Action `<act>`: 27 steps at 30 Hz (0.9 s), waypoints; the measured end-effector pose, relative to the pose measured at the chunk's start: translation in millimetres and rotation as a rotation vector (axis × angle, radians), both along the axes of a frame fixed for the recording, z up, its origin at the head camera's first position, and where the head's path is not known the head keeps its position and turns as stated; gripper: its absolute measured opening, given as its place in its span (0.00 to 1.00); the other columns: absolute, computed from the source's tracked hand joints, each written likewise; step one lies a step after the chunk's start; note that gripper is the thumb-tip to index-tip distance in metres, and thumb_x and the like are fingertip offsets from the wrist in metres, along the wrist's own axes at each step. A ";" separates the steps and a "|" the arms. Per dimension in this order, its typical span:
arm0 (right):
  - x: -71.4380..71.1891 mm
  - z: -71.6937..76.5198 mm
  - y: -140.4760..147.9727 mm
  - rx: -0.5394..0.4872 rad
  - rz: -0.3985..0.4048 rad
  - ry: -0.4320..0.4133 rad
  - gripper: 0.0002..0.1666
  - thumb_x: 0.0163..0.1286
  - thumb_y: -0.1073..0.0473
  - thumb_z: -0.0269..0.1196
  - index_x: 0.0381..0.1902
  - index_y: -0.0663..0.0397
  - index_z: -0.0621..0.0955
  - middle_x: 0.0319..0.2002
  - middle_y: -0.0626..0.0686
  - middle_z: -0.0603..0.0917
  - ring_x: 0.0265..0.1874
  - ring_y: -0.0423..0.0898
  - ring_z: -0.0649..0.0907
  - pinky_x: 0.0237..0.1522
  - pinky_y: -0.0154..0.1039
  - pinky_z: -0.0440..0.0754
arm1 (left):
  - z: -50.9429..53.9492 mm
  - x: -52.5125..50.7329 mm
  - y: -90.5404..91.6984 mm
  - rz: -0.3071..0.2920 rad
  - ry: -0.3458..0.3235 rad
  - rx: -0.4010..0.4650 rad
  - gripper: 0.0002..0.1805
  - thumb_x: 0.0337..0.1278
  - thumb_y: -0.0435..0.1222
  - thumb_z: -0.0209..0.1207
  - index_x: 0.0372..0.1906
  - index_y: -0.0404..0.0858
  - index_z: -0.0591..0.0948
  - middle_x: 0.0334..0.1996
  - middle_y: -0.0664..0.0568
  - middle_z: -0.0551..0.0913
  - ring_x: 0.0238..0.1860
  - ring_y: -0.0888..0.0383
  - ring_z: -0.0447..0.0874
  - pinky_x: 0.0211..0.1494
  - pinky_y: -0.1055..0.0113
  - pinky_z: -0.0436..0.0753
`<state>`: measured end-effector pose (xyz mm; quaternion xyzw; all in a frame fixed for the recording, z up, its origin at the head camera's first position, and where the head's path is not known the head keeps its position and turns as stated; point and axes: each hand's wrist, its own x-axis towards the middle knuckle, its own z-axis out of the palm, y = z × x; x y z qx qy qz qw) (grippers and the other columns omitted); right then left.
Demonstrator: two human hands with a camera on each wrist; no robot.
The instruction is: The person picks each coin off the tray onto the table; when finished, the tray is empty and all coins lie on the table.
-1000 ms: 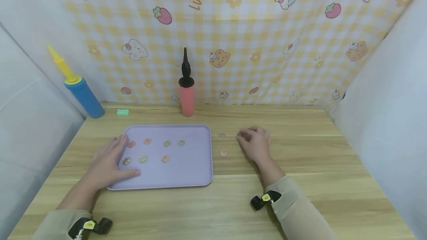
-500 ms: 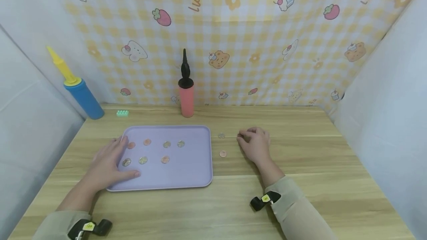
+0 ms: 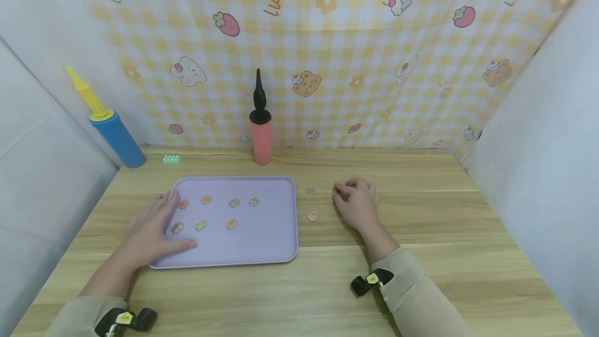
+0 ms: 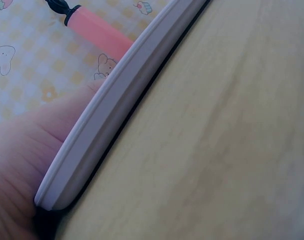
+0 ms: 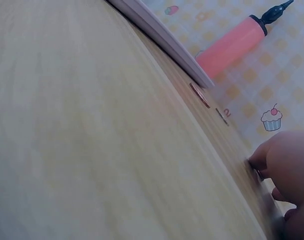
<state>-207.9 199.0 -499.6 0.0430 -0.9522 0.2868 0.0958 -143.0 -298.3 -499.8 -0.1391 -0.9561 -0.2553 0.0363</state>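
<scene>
Coins (image 3: 231, 224) | tray rim (image 3: 297, 222) divides two from seven | pink pump (image 3: 262, 143), brick (image 3: 171, 159) behind

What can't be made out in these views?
Markings on the coins: too small, head view.
Part of the tray: under the left hand, head view.
Whatever lies under the right hand: covered by it, head view.
The tray's inside: behind its wall, left wrist view.
Upper right sleeve: cut off at bottom, head view.
</scene>
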 end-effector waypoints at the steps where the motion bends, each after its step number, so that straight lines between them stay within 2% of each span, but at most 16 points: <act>1: 0.5 0.1 -0.2 0.001 0.004 -0.006 0.21 0.75 0.51 0.69 0.61 0.51 0.88 0.63 0.62 0.79 0.63 0.65 0.68 0.63 0.65 0.62 | -0.6 -0.1 -0.2 0.001 -0.002 0.001 0.74 0.42 0.61 0.81 0.85 0.28 0.51 0.81 0.24 0.53 0.79 0.20 0.49 0.71 0.17 0.46; 7: 1.4 -1.0 -0.6 0.005 0.016 -0.006 0.23 0.75 0.50 0.67 0.64 0.51 0.87 0.64 0.63 0.78 0.66 0.65 0.68 0.66 0.67 0.60 | -3.7 -0.4 -1.6 0.001 0.003 0.004 0.75 0.42 0.60 0.81 0.85 0.28 0.51 0.81 0.24 0.53 0.79 0.20 0.49 0.71 0.17 0.47; 12: 1.2 -2.9 -0.2 -0.021 0.014 0.019 0.25 0.74 0.50 0.68 0.65 0.50 0.86 0.64 0.62 0.80 0.66 0.64 0.69 0.67 0.65 0.60 | -4.7 -1.4 -2.2 0.001 0.008 -0.001 0.75 0.42 0.60 0.81 0.85 0.29 0.51 0.81 0.24 0.53 0.78 0.20 0.49 0.70 0.17 0.47; 16: 0.8 -4.6 -1.2 -0.050 0.021 0.058 0.25 0.72 0.52 0.69 0.64 0.53 0.86 0.61 0.61 0.81 0.65 0.63 0.70 0.67 0.63 0.60 | -4.8 -1.8 -2.9 0.004 0.009 0.008 0.76 0.42 0.60 0.81 0.85 0.29 0.49 0.81 0.25 0.53 0.79 0.21 0.49 0.72 0.19 0.47; 19: 0.4 -5.6 -2.0 -0.084 0.048 0.168 0.22 0.68 0.58 0.71 0.59 0.58 0.88 0.56 0.62 0.83 0.63 0.64 0.72 0.66 0.64 0.63 | -5.3 -2.1 -2.2 0.002 0.021 0.020 0.77 0.41 0.60 0.82 0.85 0.29 0.48 0.81 0.25 0.54 0.79 0.21 0.50 0.74 0.21 0.47; 25: -5.3 -5.8 -12.4 -0.130 0.176 0.538 0.10 0.61 0.68 0.70 0.42 0.63 0.90 0.44 0.61 0.89 0.49 0.63 0.82 0.57 0.61 0.74 | -2.0 0.5 0.0 0.005 0.025 0.032 0.77 0.40 0.60 0.82 0.85 0.29 0.49 0.81 0.25 0.55 0.78 0.20 0.51 0.72 0.19 0.48; 27: -7.0 -6.1 -20.3 -0.120 0.214 0.613 0.08 0.60 0.67 0.69 0.38 0.63 0.91 0.41 0.60 0.90 0.45 0.61 0.84 0.53 0.59 0.77 | -2.0 1.4 -0.7 0.005 0.025 0.035 0.77 0.41 0.60 0.82 0.86 0.30 0.48 0.81 0.26 0.55 0.78 0.20 0.51 0.73 0.20 0.47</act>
